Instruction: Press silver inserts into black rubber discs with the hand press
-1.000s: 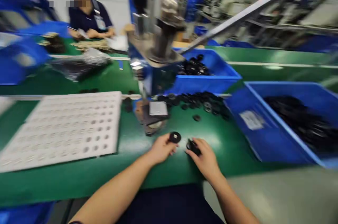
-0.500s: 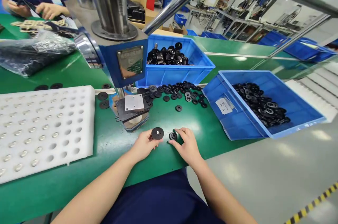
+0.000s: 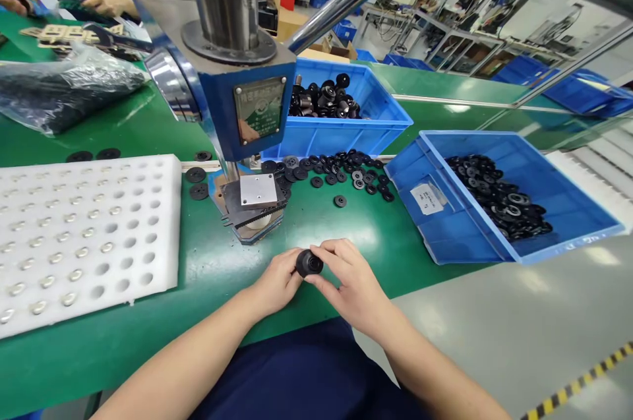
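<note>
My left hand and my right hand meet over the green bench's front edge, both pinching one small black round part between their fingertips. The disc held by the left and the small wheel held by the right appear pressed together into this piece. Just behind them stands the blue press with its metal fixture plate. Loose black discs lie scattered behind the hands.
A white foam tray with metal pieces in its holes lies at left. Two blue bins hold black parts at centre and right. A plastic bag lies far left. Another person's hands work at the back.
The two hands have come together: the flat disc in the left and the small wheel in the right are now joined into one piece held between both. The camera has steadied.
</note>
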Demonstrator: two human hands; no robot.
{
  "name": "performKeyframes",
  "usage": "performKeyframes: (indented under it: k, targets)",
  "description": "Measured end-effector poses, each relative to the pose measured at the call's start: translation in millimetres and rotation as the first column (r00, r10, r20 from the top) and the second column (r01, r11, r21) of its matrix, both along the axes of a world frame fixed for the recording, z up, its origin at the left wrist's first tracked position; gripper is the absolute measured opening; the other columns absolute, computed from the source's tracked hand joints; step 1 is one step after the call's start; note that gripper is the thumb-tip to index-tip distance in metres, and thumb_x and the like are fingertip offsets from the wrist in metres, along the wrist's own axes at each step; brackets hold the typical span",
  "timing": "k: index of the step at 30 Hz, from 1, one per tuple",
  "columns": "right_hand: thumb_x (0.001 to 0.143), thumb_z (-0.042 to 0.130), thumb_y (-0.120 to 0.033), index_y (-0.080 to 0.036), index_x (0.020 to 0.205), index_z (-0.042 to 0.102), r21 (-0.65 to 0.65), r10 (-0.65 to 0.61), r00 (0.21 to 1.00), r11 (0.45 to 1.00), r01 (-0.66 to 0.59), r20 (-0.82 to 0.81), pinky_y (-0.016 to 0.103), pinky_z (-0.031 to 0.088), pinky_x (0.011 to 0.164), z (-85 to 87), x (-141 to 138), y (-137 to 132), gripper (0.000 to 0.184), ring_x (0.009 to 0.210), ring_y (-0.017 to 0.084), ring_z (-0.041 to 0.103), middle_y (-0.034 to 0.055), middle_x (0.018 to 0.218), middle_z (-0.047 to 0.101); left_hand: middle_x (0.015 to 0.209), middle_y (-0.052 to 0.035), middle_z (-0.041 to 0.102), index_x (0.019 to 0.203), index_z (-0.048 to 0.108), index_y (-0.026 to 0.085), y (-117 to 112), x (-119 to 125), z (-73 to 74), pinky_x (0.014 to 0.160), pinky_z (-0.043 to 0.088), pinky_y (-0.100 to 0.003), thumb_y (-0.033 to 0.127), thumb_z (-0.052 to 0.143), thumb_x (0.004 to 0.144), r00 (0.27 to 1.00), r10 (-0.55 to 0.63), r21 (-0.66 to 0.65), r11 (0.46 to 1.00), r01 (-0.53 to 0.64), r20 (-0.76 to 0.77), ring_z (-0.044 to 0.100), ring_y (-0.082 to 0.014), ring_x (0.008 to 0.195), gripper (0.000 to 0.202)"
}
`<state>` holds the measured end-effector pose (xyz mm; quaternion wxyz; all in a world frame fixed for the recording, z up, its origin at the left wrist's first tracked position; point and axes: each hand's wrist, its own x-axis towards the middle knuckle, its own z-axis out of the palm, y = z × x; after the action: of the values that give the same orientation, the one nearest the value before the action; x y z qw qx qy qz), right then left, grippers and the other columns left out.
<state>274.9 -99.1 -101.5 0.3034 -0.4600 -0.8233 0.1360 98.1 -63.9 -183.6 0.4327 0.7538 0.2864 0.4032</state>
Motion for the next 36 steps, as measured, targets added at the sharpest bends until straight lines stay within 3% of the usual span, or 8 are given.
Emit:
performKeyframes:
  k: [11, 19, 29, 36]
  targets:
    - [0.092, 0.064, -0.025, -0.019, 0.123, 0.058, 0.007, -0.021, 0.986, 1.000, 0.020, 0.166, 0.040, 0.050, 0.077, 7.5, -6, -7, 0.032, 0.090, 0.022, 0.056, 0.0089, 0.103, 0.063, 0.094, -0.0080, 0.069, 0.105, 0.063, 0.018, -1, -2, 2.6, 0.080, 0.054, -0.034, 0.022, 0.043, 0.097, 1.000, -0.017, -0.019, 1.000, 0.017, -0.011, 0.065, -0.0205, 0.087, 0.022]
    - [0.095, 0.061, -0.027, -0.018, 0.118, 0.059, 0.040, -0.052, 0.992, 0.998, 0.048, 0.112, 0.037, 0.048, 0.074, 5.9, -11, -8, 0.026, 0.087, 0.021, 0.057, 0.0087, 0.100, 0.063, 0.094, -0.0087, 0.068, 0.107, 0.061, 0.018, -1, -3, 2.5, 0.077, 0.054, -0.033, 0.021, 0.044, 0.098, 1.000, -0.030, 0.012, 0.999, 0.030, -0.002, 0.064, -0.0201, 0.086, 0.020]
    - [0.096, 0.059, -0.023, -0.018, 0.122, 0.057, 0.025, -0.051, 0.998, 0.998, 0.050, 0.045, 0.039, 0.051, 0.073, 1.0, -16, -15, 0.027, 0.086, 0.021, 0.058, 0.0086, 0.098, 0.065, 0.088, -0.0093, 0.067, 0.100, 0.059, 0.018, -10, 2, -8.6, 0.074, 0.055, -0.035, 0.027, 0.041, 0.098, 0.999, 0.024, 0.088, 0.996, -0.028, 0.047, 0.064, -0.0205, 0.081, 0.021]
    - [0.096, 0.057, -0.022, -0.021, 0.130, 0.056, -0.032, -0.042, 0.999, 0.999, 0.042, 0.003, 0.040, 0.053, 0.075, 2.7, -15, -20, 0.033, 0.086, 0.022, 0.058, 0.0092, 0.100, 0.065, 0.090, -0.0095, 0.067, 0.100, 0.060, 0.018, -14, 1, -3.5, 0.074, 0.054, -0.034, 0.027, 0.042, 0.098, 0.999, 0.021, 0.075, 0.997, -0.024, 0.036, 0.064, -0.0204, 0.082, 0.019]
